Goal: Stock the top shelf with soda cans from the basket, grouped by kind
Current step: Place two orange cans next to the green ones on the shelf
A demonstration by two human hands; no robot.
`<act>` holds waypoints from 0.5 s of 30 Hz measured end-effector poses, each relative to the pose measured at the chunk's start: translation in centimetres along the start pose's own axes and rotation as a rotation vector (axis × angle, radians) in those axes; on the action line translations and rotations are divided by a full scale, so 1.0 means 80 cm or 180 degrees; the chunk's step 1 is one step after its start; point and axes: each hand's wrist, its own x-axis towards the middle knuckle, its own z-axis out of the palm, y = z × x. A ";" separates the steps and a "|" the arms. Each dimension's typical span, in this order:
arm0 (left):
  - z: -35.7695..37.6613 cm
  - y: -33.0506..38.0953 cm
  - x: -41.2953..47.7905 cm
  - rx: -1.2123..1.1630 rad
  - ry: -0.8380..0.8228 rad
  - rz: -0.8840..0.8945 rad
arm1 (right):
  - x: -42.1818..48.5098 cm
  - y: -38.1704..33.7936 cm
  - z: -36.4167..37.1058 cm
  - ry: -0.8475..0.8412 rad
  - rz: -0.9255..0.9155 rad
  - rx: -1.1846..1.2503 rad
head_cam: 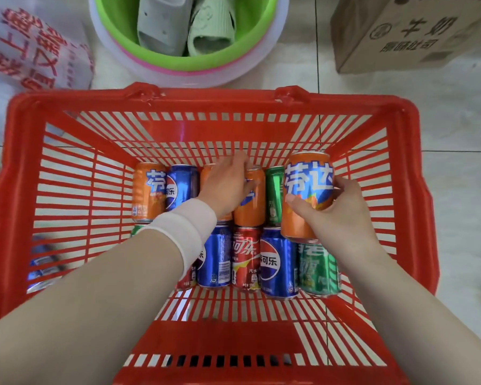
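A red plastic basket (22, 168) stands on the tiled floor below me with several soda cans lying in it: orange, blue, red and green ones. My right hand (342, 215) grips an orange can (307, 187) and holds it a little above the others at the right. My left hand (227, 184), with a white wristband, lies over the far row and its fingers curl around another orange can (250, 204) that lies in the basket. A blue can (277, 262), a red can (245, 257) and a green can (318, 268) lie in the near row. No shelf is in view.
Beyond the basket stands a green basin (195, 59) holding pale slippers. A cardboard box (406, 31) sits at the top right, and a white plastic bag with red print (34, 51) lies at the top left. Tiled floor surrounds the basket.
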 end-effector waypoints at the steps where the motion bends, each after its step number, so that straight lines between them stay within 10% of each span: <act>1: -0.003 0.001 -0.001 -0.0209 -0.0138 -0.0035 | -0.001 0.001 0.000 -0.0036 0.0027 0.0079; 15: -0.029 0.007 0.012 -0.0242 -0.1043 -0.0129 | 0.000 0.003 -0.006 -0.0431 0.0385 0.0242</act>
